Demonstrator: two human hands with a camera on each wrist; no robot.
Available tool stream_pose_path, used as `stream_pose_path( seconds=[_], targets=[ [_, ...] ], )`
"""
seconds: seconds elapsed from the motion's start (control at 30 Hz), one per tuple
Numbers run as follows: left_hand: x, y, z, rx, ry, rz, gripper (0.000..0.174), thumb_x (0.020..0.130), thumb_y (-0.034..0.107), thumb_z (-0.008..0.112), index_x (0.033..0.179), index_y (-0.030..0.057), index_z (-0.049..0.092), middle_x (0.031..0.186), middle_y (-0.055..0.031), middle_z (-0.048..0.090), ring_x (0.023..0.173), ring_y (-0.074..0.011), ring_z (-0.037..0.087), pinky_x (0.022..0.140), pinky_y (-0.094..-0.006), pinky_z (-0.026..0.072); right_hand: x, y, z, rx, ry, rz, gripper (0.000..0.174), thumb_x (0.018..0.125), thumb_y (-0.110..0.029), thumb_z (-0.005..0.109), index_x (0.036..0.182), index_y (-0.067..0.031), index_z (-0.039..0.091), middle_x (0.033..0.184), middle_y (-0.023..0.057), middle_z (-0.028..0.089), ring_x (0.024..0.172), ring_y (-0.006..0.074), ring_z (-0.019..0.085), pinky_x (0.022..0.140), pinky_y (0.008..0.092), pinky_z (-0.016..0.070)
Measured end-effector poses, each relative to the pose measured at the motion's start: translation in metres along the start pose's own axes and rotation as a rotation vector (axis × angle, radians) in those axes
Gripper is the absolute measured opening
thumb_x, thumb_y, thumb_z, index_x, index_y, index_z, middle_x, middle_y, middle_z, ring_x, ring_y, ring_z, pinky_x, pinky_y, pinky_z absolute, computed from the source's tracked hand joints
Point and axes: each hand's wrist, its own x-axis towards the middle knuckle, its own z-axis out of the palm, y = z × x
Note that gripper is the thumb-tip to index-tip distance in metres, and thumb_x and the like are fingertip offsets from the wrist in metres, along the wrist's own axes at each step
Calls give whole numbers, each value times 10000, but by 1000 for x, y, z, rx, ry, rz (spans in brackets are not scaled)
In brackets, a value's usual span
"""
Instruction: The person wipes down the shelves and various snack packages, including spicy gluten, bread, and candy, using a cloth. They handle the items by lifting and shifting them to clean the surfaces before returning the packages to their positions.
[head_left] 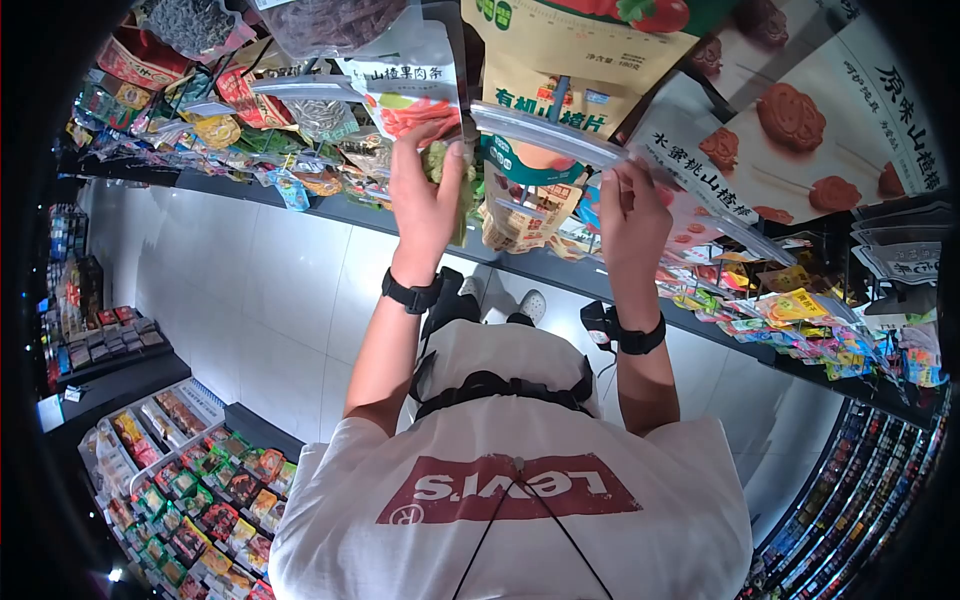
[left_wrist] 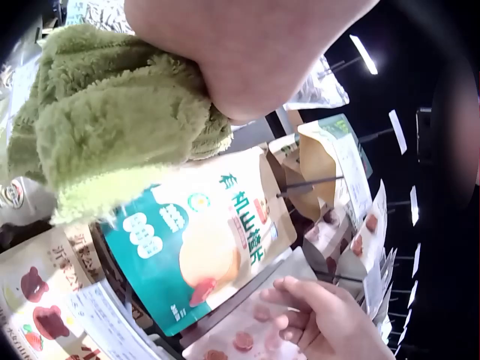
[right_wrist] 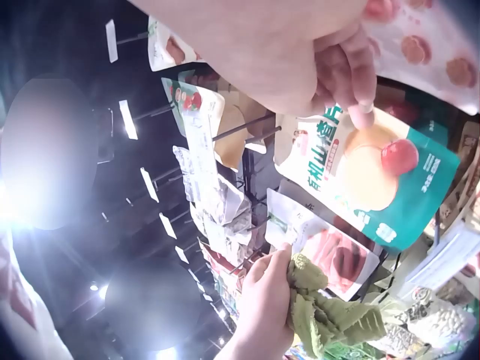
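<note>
My left hand (head_left: pixel 425 200) grips a fuzzy green cloth (left_wrist: pixel 124 120), which hangs in folds below the fingers. In the right wrist view the same cloth (right_wrist: pixel 322 307) lies beside a pouch with red strips (right_wrist: pixel 334 251). My right hand (head_left: pixel 637 215) is raised at the rack, its fingers loosely bent and nothing seen held in them. Its fingertips overlap the cream-and-teal hawthorn slice pouch (right_wrist: pixel 375 169) in the right wrist view. From the left wrist, the right hand (left_wrist: pixel 322 319) appears beside a pink pouch (left_wrist: pixel 247 337).
Clear label holders (head_left: pixel 545 135) stick out on hooks in front of the hanging pouches. Large hawthorn lollipop pouches (head_left: pixel 830 120) hang at the right. Below is a dark shelf edge (head_left: pixel 350 215). Behind the person stands a bin of small packets (head_left: pixel 200 500) on the tiled floor (head_left: pixel 250 270).
</note>
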Motion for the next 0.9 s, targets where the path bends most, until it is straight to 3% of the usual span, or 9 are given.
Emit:
stream_pose_path(
  seconds=[0.1, 0.13, 0.17, 0.23, 0.27, 0.47, 0.63, 0.77, 0.9],
  targets=[
    [18, -18, -32, 39, 36, -37, 352, 1054, 195, 762, 1316, -11, 647, 1227, -192, 723, 1131, -347, 712, 989, -435, 545, -9, -26, 7, 39, -133, 18, 153, 1054, -125, 722, 1123, 7, 757, 885, 125, 765, 622, 96, 649, 594, 283, 523],
    [28, -25, -41, 55, 27, -45, 332, 1079, 203, 747, 1305, -26, 665, 1224, -163, 739, 1082, -236, 702, 990, -369, 536, -12, -33, 19, 154, -181, 58, 157, 1058, -130, 718, 1135, 5, 743, 898, 106, 777, 649, 93, 684, 615, 277, 548],
    [38, -34, -48, 52, 12, -41, 356, 1077, 222, 751, 1311, -31, 661, 1230, -168, 734, 1069, -238, 703, 975, -364, 537, -14, -36, 30, 146, -170, 60, 157, 1058, -130, 718, 1135, 5, 743, 898, 106, 777, 649, 93, 684, 615, 277, 548],
    [56, -55, -59, 30, -33, -89, 389, 1045, 210, 772, 1318, -29, 633, 1219, -207, 712, 1129, -355, 705, 995, -440, 540, -17, -40, 59, 265, -298, 118, 181, 1060, -135, 717, 1169, 9, 725, 924, 100, 788, 698, 105, 730, 635, 268, 567],
    [65, -64, -63, 23, -45, -87, 389, 1045, 210, 772, 1318, -29, 633, 1219, -207, 712, 1129, -355, 705, 995, -440, 540, -18, -42, 76, 269, -292, 85, 213, 1063, -151, 716, 1203, 7, 699, 952, 105, 797, 747, 135, 770, 661, 279, 581],
    [95, -96, -78, 0, -144, 105, 520, 1025, 207, 785, 1413, -54, 558, 1225, -262, 710, 1141, -427, 706, 998, -484, 546, -13, -65, 146, 147, -261, 144, 348, 1049, -207, 739, 1319, -1, 666, 1044, 146, 809, 754, 195, 789, 701, 342, 596],
    [107, -122, -74, -192, -255, -6, 501, 1021, 206, 783, 1397, -49, 572, 1267, -285, 726, 1190, -456, 712, 1015, -483, 555, -5, -70, 187, 207, -103, 173, 445, 1031, -251, 765, 1368, 11, 638, 1033, 153, 809, 772, 212, 809, 697, 335, 606],
    [111, -131, -73, -171, -302, -8, 444, 1024, 234, 777, 1349, -20, 614, 1194, -262, 757, 1120, -441, 739, 962, -471, 574, 1, -74, 198, 160, -135, 231, 446, 1029, -242, 767, 1365, 17, 631, 1067, 146, 804, 786, 203, 812, 694, 330, 608],
    [112, -120, -76, -243, -342, -53, 345, 1021, 228, 777, 1233, -14, 653, 1131, -260, 755, 1044, -439, 746, 895, -486, 576, 6, -73, 202, 150, -93, 247, 434, 1012, -260, 789, 1304, 27, 644, 1000, 127, 779, 762, 208, 788, 679, 333, 593]
  ],
)
